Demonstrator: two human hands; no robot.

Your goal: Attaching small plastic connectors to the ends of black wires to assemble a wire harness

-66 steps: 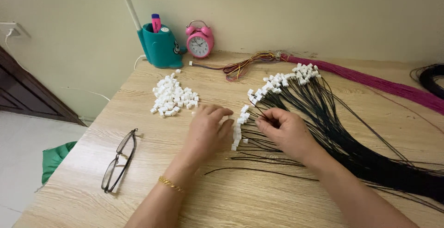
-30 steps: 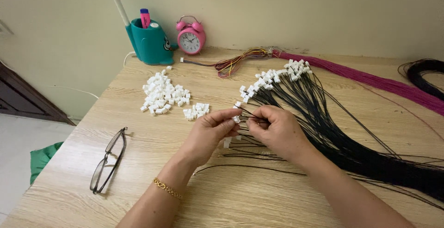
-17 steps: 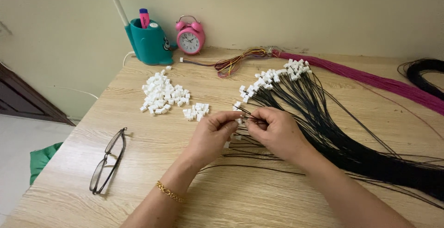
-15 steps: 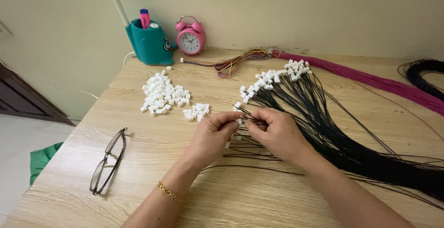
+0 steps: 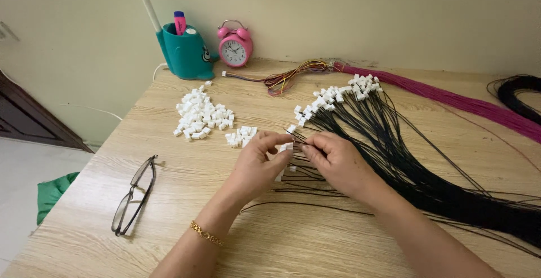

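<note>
White connector (image 5: 286,146) sits pinched between the fingertips of the left hand (image 5: 256,164), raised just above the wooden table (image 5: 315,238) near its middle. Right hand (image 5: 333,159) closes its fingertips on the end of a thin black wire (image 5: 297,138) touching that connector (the join itself is too small to make out). Just behind the left hand lies a small cluster of connectors (image 5: 241,136), with the larger pile (image 5: 200,114) farther back. Black wire bundle (image 5: 428,171) fans rightward; glasses (image 5: 134,194) lie at left.
</note>
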